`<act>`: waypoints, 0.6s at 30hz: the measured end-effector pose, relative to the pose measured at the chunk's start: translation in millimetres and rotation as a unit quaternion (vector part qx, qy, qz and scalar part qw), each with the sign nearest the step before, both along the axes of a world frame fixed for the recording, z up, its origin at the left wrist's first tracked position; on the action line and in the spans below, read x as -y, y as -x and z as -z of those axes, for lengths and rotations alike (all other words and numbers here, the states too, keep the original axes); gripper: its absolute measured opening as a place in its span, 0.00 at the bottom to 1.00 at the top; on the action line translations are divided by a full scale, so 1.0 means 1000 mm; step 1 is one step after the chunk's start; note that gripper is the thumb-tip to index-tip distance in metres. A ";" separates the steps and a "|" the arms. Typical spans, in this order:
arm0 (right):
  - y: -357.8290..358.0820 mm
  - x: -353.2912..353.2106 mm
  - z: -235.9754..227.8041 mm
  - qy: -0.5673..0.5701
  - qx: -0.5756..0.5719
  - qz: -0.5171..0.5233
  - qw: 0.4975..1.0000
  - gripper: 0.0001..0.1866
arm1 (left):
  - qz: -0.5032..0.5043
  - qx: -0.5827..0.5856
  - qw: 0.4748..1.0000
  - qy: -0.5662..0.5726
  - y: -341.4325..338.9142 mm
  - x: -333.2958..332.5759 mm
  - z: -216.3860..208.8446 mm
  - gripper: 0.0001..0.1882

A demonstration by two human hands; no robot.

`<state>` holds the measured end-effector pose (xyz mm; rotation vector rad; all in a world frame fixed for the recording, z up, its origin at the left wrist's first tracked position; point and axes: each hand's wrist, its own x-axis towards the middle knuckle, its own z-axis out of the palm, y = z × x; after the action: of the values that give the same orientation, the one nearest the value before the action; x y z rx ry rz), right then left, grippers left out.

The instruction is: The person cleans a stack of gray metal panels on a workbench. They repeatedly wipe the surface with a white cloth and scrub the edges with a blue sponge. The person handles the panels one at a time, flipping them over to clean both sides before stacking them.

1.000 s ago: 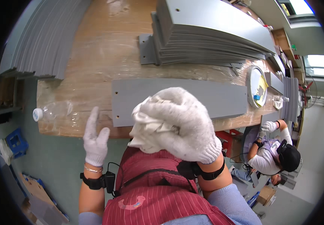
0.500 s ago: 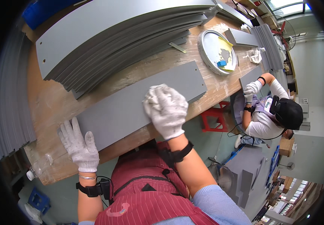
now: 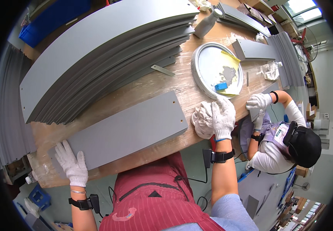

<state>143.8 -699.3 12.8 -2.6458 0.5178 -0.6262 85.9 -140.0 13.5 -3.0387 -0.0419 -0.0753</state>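
A long grey panel lies at an angle on the near side of the table, with small holes at its right end. My left hand, in a white knit glove, rests flat on the panel's left end, fingers spread. Beyond the panel's right end, by the table's front edge, is my gloved right hand. A bunched white cloth is held at its thumb side; the fingertips are partly hidden. Just past that hand stands a round white lid with a yellow sheet and a blue block on it.
Curved grey panels are stacked at the back, with a thin metal strip beside them. A grey bottle stands behind the lid. More panels line the left. At right, a co-worker in white gloves handles another panel.
My right hand has moved right with the cloth, off the panel's middle to beside its right end. The panel and my left hand appear slightly lower and further left in view.
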 end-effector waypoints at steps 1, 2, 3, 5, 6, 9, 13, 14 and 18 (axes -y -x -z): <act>-0.004 0.012 -0.001 -0.062 0.016 0.006 0.998 0.16 | 0.012 -0.002 1.000 0.005 -0.003 0.026 -0.003 0.41; -0.011 0.024 -0.002 -0.045 0.015 0.021 0.999 0.16 | 0.047 -0.007 0.999 0.020 -0.009 0.057 -0.007 0.41; -0.017 0.034 -0.002 -0.029 0.013 0.035 0.999 0.15 | 0.081 -0.014 0.996 0.035 -0.019 0.093 -0.014 0.42; -0.031 0.050 -0.006 0.049 -0.005 0.004 0.999 0.18 | 0.129 -0.028 0.990 0.058 -0.038 0.152 -0.025 0.43; -0.035 0.057 -0.007 0.091 -0.015 -0.009 0.996 0.20 | 0.146 -0.037 0.986 0.071 -0.046 0.176 -0.026 0.43; -0.047 0.068 0.003 0.151 -0.042 -0.027 0.987 0.29 | 0.161 -0.027 0.982 0.096 -0.067 0.220 -0.032 0.42; -0.057 0.073 0.004 0.154 -0.086 -0.004 0.984 0.37 | 0.149 -0.013 0.982 0.118 -0.074 0.227 -0.035 0.39; -0.059 0.075 0.002 0.129 -0.094 0.000 0.987 0.37 | 0.148 -0.009 0.981 0.123 -0.074 0.228 -0.036 0.38; -0.069 0.091 0.012 0.114 -0.083 0.042 0.989 0.31 | 0.144 -0.013 0.982 0.122 -0.074 0.230 -0.041 0.37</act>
<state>212.5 -790.4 1.2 -2.9228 0.6442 -0.5184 160.0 -370.0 54.3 -3.2648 0.4223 -0.0553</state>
